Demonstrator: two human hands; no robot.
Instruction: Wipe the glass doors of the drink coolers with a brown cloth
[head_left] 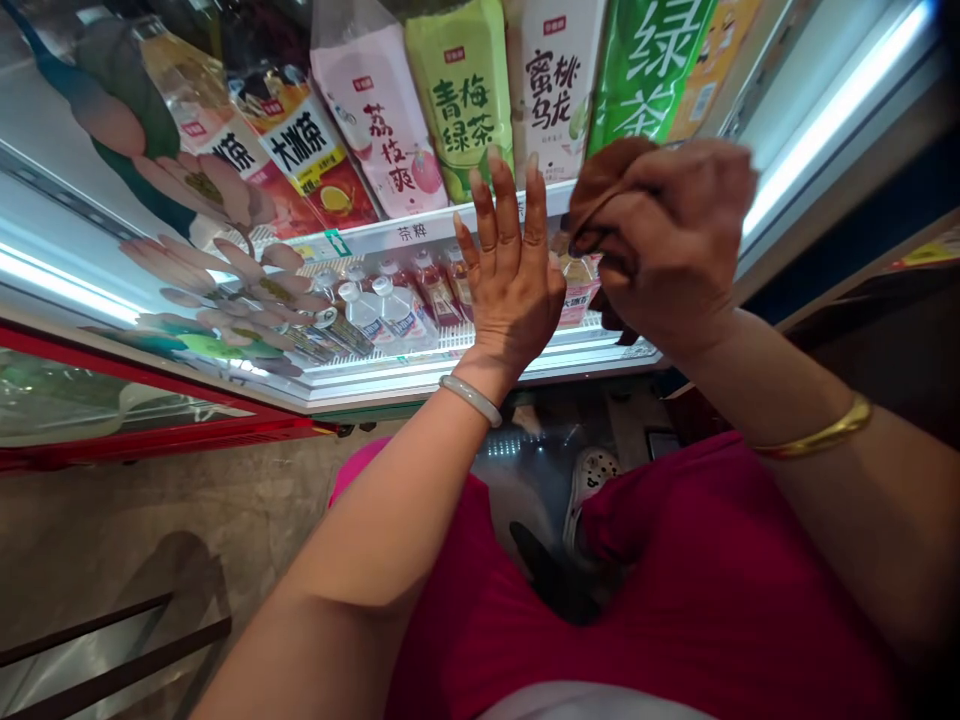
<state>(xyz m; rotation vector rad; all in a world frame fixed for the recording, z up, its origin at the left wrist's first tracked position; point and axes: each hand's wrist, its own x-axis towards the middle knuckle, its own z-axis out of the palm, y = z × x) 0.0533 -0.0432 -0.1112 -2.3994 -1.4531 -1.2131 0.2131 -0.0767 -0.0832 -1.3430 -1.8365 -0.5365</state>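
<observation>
My left hand [510,260], a pale bangle [471,400] at its wrist, is raised with the fingers stretched upward and the palm turned away from me. It appears in front of the cooler's shelf edge [405,235]; I cannot tell whether it touches anything. Bunched in my right hand [667,240] is a brown cloth [611,185], held up just right of the left hand. Behind the hands stand large drink packs, among them a green pouch [461,100], a pink pack [386,130] and a white pack [555,90].
Small bottles [397,300] line the lower shelf. Flower pictures [202,190] overlap the left of the cooler. Light strips [832,110] run along its sides. A red-edged unit [277,430] adjoins on the left. Below are the tiled floor [277,500] and a white clog [592,475].
</observation>
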